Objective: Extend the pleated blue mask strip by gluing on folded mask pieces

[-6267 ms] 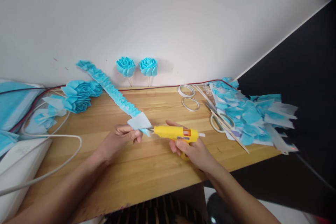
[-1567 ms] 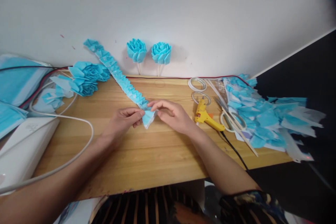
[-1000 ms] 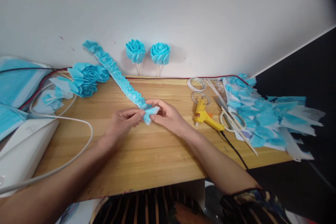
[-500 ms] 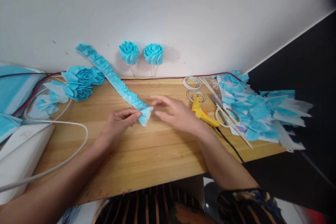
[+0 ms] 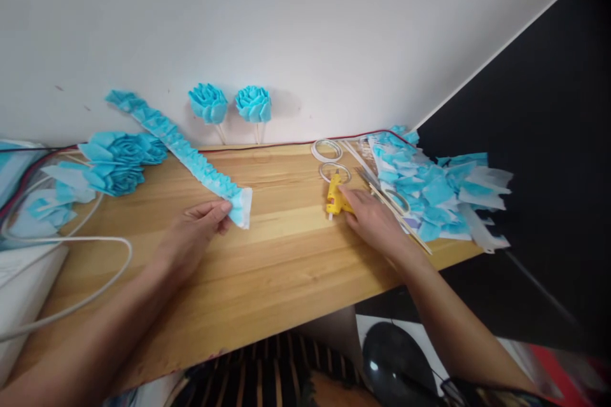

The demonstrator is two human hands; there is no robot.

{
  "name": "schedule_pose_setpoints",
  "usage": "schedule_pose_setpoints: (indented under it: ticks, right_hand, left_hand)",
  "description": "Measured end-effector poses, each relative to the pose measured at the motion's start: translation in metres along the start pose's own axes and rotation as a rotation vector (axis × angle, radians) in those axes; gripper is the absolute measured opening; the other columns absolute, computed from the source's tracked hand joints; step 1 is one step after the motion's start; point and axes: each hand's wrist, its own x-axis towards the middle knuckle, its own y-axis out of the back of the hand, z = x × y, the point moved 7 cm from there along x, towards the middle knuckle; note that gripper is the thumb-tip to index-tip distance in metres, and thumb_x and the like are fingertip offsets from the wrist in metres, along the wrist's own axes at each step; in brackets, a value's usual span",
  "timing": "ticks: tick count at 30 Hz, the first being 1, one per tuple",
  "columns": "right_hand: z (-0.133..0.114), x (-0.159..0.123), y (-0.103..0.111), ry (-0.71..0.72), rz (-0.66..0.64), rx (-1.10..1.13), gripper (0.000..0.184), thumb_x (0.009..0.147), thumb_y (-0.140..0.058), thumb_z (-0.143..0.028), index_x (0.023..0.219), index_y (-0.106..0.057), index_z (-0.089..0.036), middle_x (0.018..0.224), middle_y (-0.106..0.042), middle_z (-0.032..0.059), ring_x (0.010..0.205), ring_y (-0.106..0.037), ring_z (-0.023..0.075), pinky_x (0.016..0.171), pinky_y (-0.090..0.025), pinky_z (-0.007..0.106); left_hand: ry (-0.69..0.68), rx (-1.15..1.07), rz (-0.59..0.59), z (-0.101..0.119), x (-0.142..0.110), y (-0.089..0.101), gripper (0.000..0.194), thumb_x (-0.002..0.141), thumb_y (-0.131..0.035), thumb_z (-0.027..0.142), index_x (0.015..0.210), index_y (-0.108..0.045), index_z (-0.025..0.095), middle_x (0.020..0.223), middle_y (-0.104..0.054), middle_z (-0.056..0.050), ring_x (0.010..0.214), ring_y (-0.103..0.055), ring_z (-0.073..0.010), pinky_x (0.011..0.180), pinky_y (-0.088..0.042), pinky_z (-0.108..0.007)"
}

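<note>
My left hand (image 5: 203,226) pinches the near end of a long pleated strip of blue paper (image 5: 193,162). The strip slants away to the back left, and its pale end flap sticks out past my fingertips. On the right, my right hand (image 5: 372,216) is closed round the handle of a yellow glue gun (image 5: 334,196). A glue stick pokes out of the gun's near end, and its nozzle points toward the back, over a tape roll (image 5: 344,173). Two blue paper flowers (image 5: 208,103) on thin sticks lean on the wall behind.
More blue paper flowers (image 5: 114,162) lie at the left, beside a white cable (image 5: 126,261) and a white box (image 5: 28,299). Blue paper pieces (image 5: 436,184) are heaped at the right. Scissors (image 5: 398,200), wooden sticks (image 5: 413,235) and another tape roll (image 5: 326,151) lie nearby.
My right hand has left the strip's end, moved right and taken hold of the glue gun, which has turned. My left hand still pinches the strip. The view has shifted right.
</note>
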Motion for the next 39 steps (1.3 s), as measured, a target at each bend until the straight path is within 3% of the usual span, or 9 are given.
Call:
schedule_pose_setpoints:
  ticks: [4,7,10,14,20,29,39]
  right_hand:
    - [0.003,0.000,0.011,-0.156,0.047,0.229,0.066,0.080,-0.052,-0.018,0.145,-0.041,-0.011,0.121,-0.066,0.0188,0.112,-0.063,0.0342,0.095,-0.050,0.050]
    - [-0.001,0.000,0.025,-0.269,0.074,0.804,0.068,0.085,-0.053,-0.029,0.149,-0.035,-0.018,0.120,-0.066,0.0152,0.105,-0.066,0.0300,0.086,-0.054,0.045]
    - [-0.031,0.008,0.030,-0.231,0.029,1.411,0.061,0.088,-0.051,-0.036,0.147,-0.040,-0.021,0.110,-0.068,0.0125,0.095,-0.068,0.0263,0.071,-0.056,0.038]
    - [-0.075,0.023,0.029,-0.191,-0.024,1.754,0.061,0.086,-0.061,-0.038,0.143,-0.046,-0.022,0.088,-0.067,0.0058,0.081,-0.066,0.0208,0.060,-0.052,0.030]
    - [-0.107,0.031,0.024,-0.172,-0.107,1.793,0.058,0.090,-0.060,-0.043,0.143,-0.048,-0.022,0.078,-0.063,0.0024,0.068,-0.061,0.0156,0.054,-0.046,0.026]
    - [-0.110,0.031,0.013,-0.170,-0.176,1.747,0.061,0.092,-0.057,-0.048,0.146,-0.044,-0.022,0.076,-0.063,0.0016,0.060,-0.057,0.0132,0.051,-0.042,0.026]
    - [-0.121,0.035,0.018,-0.190,-0.186,1.728,0.061,0.091,-0.058,-0.045,0.144,-0.044,-0.019,0.071,-0.060,-0.0001,0.060,-0.056,0.0130,0.048,-0.040,0.024]
  left_hand:
    - [0.050,-0.172,0.003,0.002,0.000,-0.004,0.033,0.066,-0.084,0.049,0.065,-0.072,0.019,0.061,-0.061,0.000,0.061,-0.049,-0.0112,0.059,-0.040,-0.022]
    - [0.072,-0.263,-0.020,0.001,0.001,-0.007,0.032,0.064,-0.086,0.046,0.066,-0.073,0.017,0.063,-0.062,-0.001,0.060,-0.050,-0.0105,0.057,-0.041,-0.021]
    - [0.097,-0.313,-0.038,-0.002,0.002,-0.009,0.032,0.063,-0.087,0.045,0.068,-0.073,0.016,0.063,-0.062,-0.001,0.059,-0.050,-0.0099,0.055,-0.041,-0.020]
    - [0.100,-0.322,-0.052,-0.002,0.003,-0.010,0.032,0.063,-0.087,0.044,0.072,-0.075,0.016,0.065,-0.062,-0.002,0.060,-0.050,-0.0103,0.056,-0.042,-0.020]
    - [0.085,-0.284,-0.079,-0.001,0.002,-0.011,0.034,0.065,-0.085,0.046,0.068,-0.074,0.015,0.064,-0.061,-0.002,0.061,-0.050,-0.0107,0.056,-0.040,-0.021]
    - [0.090,-0.289,-0.096,0.001,0.000,-0.016,0.038,0.064,-0.085,0.051,0.067,-0.072,0.015,0.062,-0.061,-0.002,0.059,-0.049,-0.0108,0.055,-0.038,-0.022]
    - [0.106,-0.298,-0.120,0.002,-0.002,-0.019,0.039,0.067,-0.083,0.051,0.067,-0.070,0.014,0.062,-0.061,-0.002,0.058,-0.050,-0.0105,0.055,-0.038,-0.022]
